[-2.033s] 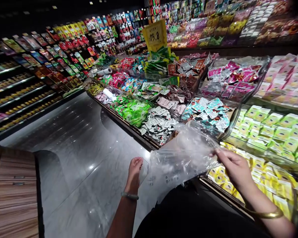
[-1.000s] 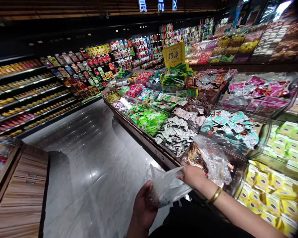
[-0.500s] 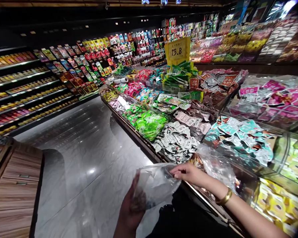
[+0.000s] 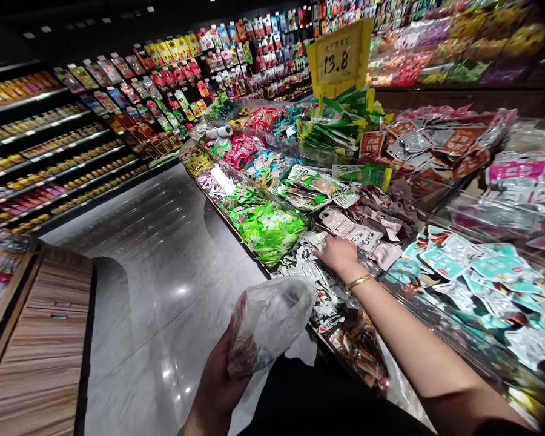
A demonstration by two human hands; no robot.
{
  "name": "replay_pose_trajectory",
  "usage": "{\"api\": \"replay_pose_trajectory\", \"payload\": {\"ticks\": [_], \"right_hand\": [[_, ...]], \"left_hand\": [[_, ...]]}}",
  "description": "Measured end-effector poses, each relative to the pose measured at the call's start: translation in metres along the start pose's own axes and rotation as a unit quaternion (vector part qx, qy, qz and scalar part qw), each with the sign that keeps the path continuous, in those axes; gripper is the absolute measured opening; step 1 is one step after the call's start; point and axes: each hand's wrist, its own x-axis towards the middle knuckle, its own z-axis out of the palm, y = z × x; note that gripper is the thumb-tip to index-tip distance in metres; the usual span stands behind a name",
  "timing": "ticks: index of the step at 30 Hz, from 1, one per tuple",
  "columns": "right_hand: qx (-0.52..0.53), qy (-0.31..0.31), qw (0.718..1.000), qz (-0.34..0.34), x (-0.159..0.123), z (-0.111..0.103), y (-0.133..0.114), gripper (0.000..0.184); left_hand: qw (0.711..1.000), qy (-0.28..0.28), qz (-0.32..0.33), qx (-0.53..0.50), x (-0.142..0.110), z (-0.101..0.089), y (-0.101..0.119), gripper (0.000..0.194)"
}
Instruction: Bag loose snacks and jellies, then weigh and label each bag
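My left hand (image 4: 220, 369) is closed round a clear plastic bag (image 4: 272, 321), holding it up beside the display's edge. The bag's mouth gapes toward the display, and some dark contents show dimly low down in it. My right hand (image 4: 340, 255), with a gold bangle at the wrist, is down among white snack packets (image 4: 306, 260) in their bin. Its fingers are bent and pinch at a white packet there; the fingertips are partly hidden. Bright green packets (image 4: 272, 230) lie just beyond, and pinkish-brown packets (image 4: 352, 227) lie to the right of the hand.
A yellow price sign (image 4: 338, 60) rises from the sloping display. Clear dividers separate teal-and-white packets (image 4: 485, 266) from their neighbours. Brown-wrapped snacks (image 4: 361, 348) lie nearest me. Grey tiled floor (image 4: 163, 290) runs along the left, past a wooden cabinet (image 4: 49, 339) and stocked shelves (image 4: 40, 151).
My right hand has left the bag's rim and reached forward into the white packets. My left hand still holds the bag, now lower and slightly left. The view has moved closer to the display.
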Motion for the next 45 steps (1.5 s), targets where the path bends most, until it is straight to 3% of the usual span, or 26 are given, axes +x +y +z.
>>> {"api": "replay_pose_trajectory", "payload": {"ticks": [4,9,14,17,19,21,24,27,28,29,32,35,39,45], "right_hand": [[0.000,-0.045,0.999,0.007,0.022,0.004,-0.004,0.053],[0.020,-0.055,0.998,0.008,0.037,0.004,0.014,0.031],[0.032,-0.019,0.998,0.058,0.034,0.001,0.040,0.036],[0.131,0.068,0.985,0.093,0.025,-0.002,0.050,0.037],[0.309,0.145,0.936,0.088,0.015,-0.005,0.044,0.036],[0.504,0.156,0.848,0.046,0.000,-0.010,0.025,0.036],[0.681,0.028,0.730,-0.051,-0.031,-0.018,-0.025,0.033],[0.726,-0.106,0.667,-0.131,-0.056,-0.020,-0.074,0.029],[0.715,-0.127,0.671,-0.148,-0.060,-0.018,-0.085,0.024],[0.682,-0.135,0.698,-0.172,-0.062,-0.017,-0.093,0.021],[0.509,-0.109,0.824,-0.226,-0.062,-0.013,-0.096,0.023],[0.376,-0.068,0.897,-0.223,-0.063,-0.017,-0.085,0.041],[0.268,-0.039,0.935,-0.230,-0.069,-0.021,-0.079,0.037],[0.270,0.010,0.934,-0.234,-0.069,-0.011,-0.061,0.026]], "left_hand": [[1.000,-0.010,-0.019,0.004,0.012,0.008,0.009,0.046],[0.999,-0.022,-0.025,0.011,0.024,0.019,0.026,0.047],[0.998,-0.044,-0.040,0.032,0.042,0.023,0.047,0.052],[0.997,-0.056,-0.041,0.041,0.054,0.025,0.058,0.050],[0.997,-0.058,-0.041,0.042,0.060,0.028,0.063,0.048],[0.996,-0.062,-0.055,0.041,0.064,0.031,0.066,0.044],[0.992,-0.074,-0.090,0.041,0.070,0.036,0.068,0.034],[0.989,-0.091,-0.101,0.054,0.071,0.038,0.070,0.030],[0.989,-0.097,-0.100,0.058,0.070,0.039,0.072,0.032],[0.988,-0.100,-0.098,0.059,0.069,0.039,0.074,0.034],[0.990,-0.099,-0.082,0.051,0.064,0.036,0.083,0.041],[0.989,-0.116,-0.075,0.055,0.063,0.030,0.093,0.043],[0.983,-0.149,-0.085,0.071,0.067,0.024,0.099,0.045],[0.980,-0.165,-0.086,0.066,0.076,0.027,0.096,0.045]]}}
